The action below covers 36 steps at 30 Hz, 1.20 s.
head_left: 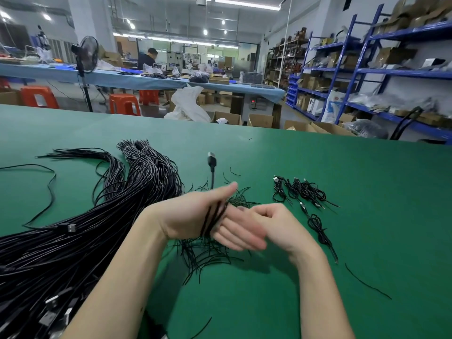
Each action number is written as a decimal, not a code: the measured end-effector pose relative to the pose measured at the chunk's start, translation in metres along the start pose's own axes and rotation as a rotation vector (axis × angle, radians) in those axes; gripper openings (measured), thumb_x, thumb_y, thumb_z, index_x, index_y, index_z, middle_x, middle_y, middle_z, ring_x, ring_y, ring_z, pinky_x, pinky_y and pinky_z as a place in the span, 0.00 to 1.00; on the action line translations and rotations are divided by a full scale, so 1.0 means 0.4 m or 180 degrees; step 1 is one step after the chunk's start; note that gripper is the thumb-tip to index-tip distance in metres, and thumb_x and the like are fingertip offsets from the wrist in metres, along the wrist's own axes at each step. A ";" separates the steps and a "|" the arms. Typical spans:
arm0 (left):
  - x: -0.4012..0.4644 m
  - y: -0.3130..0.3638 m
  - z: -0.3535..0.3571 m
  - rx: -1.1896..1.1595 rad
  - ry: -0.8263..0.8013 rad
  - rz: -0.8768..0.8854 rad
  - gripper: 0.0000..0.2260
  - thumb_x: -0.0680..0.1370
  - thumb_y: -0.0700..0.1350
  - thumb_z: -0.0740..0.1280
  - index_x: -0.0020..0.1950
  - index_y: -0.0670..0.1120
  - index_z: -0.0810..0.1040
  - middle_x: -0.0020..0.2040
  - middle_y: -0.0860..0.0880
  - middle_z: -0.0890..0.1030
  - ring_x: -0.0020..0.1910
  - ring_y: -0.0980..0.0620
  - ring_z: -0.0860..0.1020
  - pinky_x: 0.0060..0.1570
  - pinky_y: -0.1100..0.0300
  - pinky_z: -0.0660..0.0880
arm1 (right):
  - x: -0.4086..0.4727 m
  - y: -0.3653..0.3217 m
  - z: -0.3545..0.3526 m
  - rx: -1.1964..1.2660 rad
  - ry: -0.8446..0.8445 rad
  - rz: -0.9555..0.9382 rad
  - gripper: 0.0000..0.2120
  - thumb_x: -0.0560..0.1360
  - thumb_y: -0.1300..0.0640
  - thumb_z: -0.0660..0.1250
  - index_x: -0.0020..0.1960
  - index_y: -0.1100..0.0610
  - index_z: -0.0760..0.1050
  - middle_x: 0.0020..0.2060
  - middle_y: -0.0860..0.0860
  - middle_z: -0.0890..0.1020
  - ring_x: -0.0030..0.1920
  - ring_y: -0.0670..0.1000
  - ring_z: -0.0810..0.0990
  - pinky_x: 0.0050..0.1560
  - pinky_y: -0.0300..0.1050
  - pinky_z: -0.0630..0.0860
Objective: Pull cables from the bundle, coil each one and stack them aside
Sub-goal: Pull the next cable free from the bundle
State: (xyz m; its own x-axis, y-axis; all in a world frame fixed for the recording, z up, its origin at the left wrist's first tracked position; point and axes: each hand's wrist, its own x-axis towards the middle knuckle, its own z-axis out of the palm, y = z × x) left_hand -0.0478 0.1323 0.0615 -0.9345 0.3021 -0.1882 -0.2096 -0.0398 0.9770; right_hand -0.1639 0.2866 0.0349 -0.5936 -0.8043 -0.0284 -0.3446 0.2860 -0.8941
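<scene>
While the cable goes round: the person winds a thin black cable (213, 217) in loops over the left hand (195, 212).
Left hand: its long fingers (238, 237) lie straight and close together, thumb up, and the loops sit across them.
Right hand: the right hand (276, 225) is just beside the left, fingers curled in; they seem to guide the cable, but blur hides any pinch.
Cable end: the black plug with a silver tip (211, 159) sticks up above the hands.
How to do it well: keep the loops the same size and snug, it seems, so they do not slip off the fingers. Keep the plug end from whipping about.
Big bundle: the thick bunch of long black cables (80, 231) lies on the green table (318, 289), left of the hands.
Done pile: small tied black coils (299, 192) lie apart on the right, past the hands.
Scraps: short black wire bits (208, 256) lie under the hands.
Boxes: open brown cardboard boxes (260, 120) stand on the floor beyond the table; what is inside cannot be seen.
Bag: a white plastic bag (187, 104) stands near them.
</scene>
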 end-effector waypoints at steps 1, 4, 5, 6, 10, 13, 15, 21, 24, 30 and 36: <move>0.004 0.001 0.005 0.0252 0.0086 -0.0330 0.40 0.82 0.64 0.44 0.69 0.30 0.73 0.65 0.31 0.77 0.66 0.36 0.77 0.70 0.46 0.72 | -0.002 -0.010 -0.006 -0.0017 -0.0004 -0.0003 0.18 0.78 0.45 0.70 0.36 0.56 0.80 0.29 0.51 0.79 0.31 0.46 0.73 0.37 0.50 0.71; 0.021 -0.001 0.020 0.0997 0.0630 -0.0888 0.37 0.83 0.65 0.46 0.64 0.36 0.80 0.58 0.39 0.84 0.61 0.45 0.82 0.65 0.52 0.76 | -0.003 -0.048 -0.009 -0.0517 -0.0066 0.0029 0.18 0.78 0.51 0.66 0.31 0.53 0.76 0.23 0.45 0.68 0.27 0.47 0.61 0.32 0.44 0.59; 0.027 -0.005 0.021 0.1087 0.0877 -0.0864 0.36 0.83 0.65 0.47 0.62 0.38 0.81 0.56 0.42 0.85 0.59 0.47 0.83 0.64 0.54 0.77 | -0.005 -0.059 -0.009 -0.0644 -0.0035 0.0008 0.17 0.78 0.53 0.65 0.31 0.53 0.77 0.22 0.46 0.70 0.26 0.47 0.63 0.31 0.43 0.60; 0.031 -0.008 0.020 0.1066 0.1103 -0.0773 0.34 0.83 0.64 0.47 0.60 0.40 0.83 0.55 0.44 0.86 0.58 0.49 0.83 0.64 0.55 0.77 | -0.006 -0.070 -0.010 -0.0660 0.0014 -0.0017 0.16 0.78 0.53 0.65 0.33 0.54 0.79 0.23 0.48 0.76 0.26 0.46 0.67 0.31 0.42 0.65; 0.037 -0.021 -0.008 0.1091 0.1795 -0.0343 0.32 0.84 0.63 0.47 0.51 0.45 0.85 0.54 0.51 0.86 0.59 0.57 0.82 0.64 0.62 0.74 | -0.004 -0.093 -0.003 -0.0018 0.0200 -0.0029 0.09 0.79 0.61 0.63 0.51 0.52 0.82 0.36 0.48 0.87 0.32 0.47 0.83 0.39 0.45 0.81; 0.044 -0.026 -0.021 0.0719 0.1977 -0.0015 0.31 0.84 0.64 0.49 0.51 0.43 0.82 0.54 0.52 0.86 0.57 0.60 0.82 0.63 0.66 0.74 | 0.002 -0.090 0.010 0.0152 0.0096 0.0087 0.06 0.82 0.58 0.64 0.52 0.50 0.78 0.41 0.48 0.88 0.38 0.51 0.87 0.43 0.48 0.81; 0.048 -0.030 -0.023 0.0401 0.1904 0.0226 0.27 0.84 0.63 0.49 0.56 0.49 0.82 0.56 0.52 0.86 0.59 0.57 0.82 0.67 0.61 0.70 | 0.003 -0.091 0.016 0.0360 0.0020 0.0178 0.03 0.81 0.56 0.66 0.52 0.52 0.78 0.45 0.49 0.88 0.41 0.51 0.88 0.43 0.47 0.80; 0.060 -0.026 -0.020 -0.0260 0.1814 0.0706 0.29 0.85 0.60 0.46 0.66 0.43 0.78 0.61 0.42 0.83 0.52 0.51 0.81 0.51 0.63 0.77 | 0.002 -0.086 0.013 0.0703 0.0233 0.0068 0.05 0.76 0.58 0.73 0.44 0.57 0.87 0.39 0.50 0.88 0.35 0.48 0.81 0.38 0.39 0.78; 0.065 -0.027 -0.012 -0.0255 0.1762 0.0695 0.29 0.85 0.58 0.46 0.66 0.42 0.79 0.60 0.44 0.84 0.48 0.54 0.81 0.46 0.65 0.76 | 0.003 -0.077 0.011 0.0368 0.0243 0.0041 0.05 0.74 0.54 0.75 0.41 0.54 0.88 0.35 0.46 0.87 0.32 0.41 0.78 0.39 0.32 0.71; 0.089 -0.031 0.010 -0.0313 0.1947 0.0794 0.27 0.86 0.56 0.49 0.56 0.41 0.82 0.52 0.44 0.86 0.45 0.53 0.84 0.38 0.64 0.77 | 0.016 -0.055 0.027 -0.0005 0.0445 0.0344 0.08 0.71 0.48 0.77 0.35 0.48 0.87 0.35 0.47 0.87 0.24 0.43 0.75 0.33 0.37 0.67; 0.108 -0.039 0.024 -0.0389 0.2320 0.0941 0.21 0.86 0.54 0.53 0.42 0.44 0.75 0.52 0.39 0.86 0.42 0.45 0.81 0.34 0.55 0.72 | 0.024 -0.044 0.040 0.0255 0.0510 0.0382 0.12 0.72 0.51 0.76 0.30 0.49 0.85 0.37 0.40 0.85 0.24 0.47 0.75 0.31 0.37 0.71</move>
State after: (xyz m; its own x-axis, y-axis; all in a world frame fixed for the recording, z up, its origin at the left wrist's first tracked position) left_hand -0.0820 0.1550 0.0389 -0.9002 -0.4350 0.0176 0.0860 -0.1381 0.9867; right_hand -0.1518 0.2656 0.0434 -0.7372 -0.6720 -0.0711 -0.2095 0.3273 -0.9214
